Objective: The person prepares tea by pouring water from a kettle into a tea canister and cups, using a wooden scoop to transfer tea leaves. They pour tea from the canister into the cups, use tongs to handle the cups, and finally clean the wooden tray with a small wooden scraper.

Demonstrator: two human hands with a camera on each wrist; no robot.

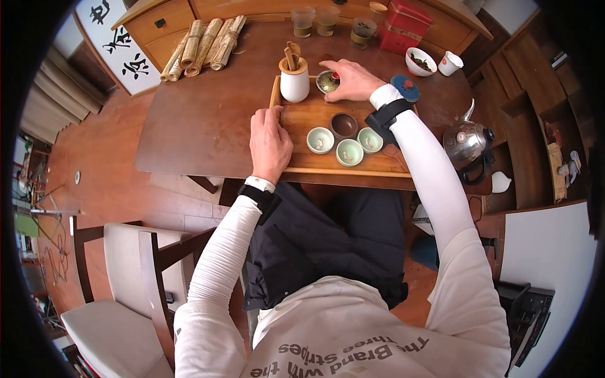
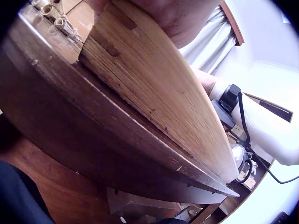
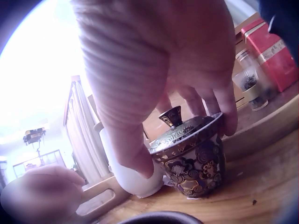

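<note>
My right hand spans the rim of a patterned lidded tea bowl, thumb on one side and fingers on the other. The bowl stands upright on the wooden tray, its lid in place. My left hand rests at the tray's left edge with its fingers loosely bent. Between the hands, a white jar holds wooden tea tools. Three pale green cups surround a dark brown cup on the near part of the tray.
Right of the tray stand a steel kettle and a blue lidded pot. Behind are a bowl of leaves, a white cup, a red box, several glasses and rolled bamboo slips.
</note>
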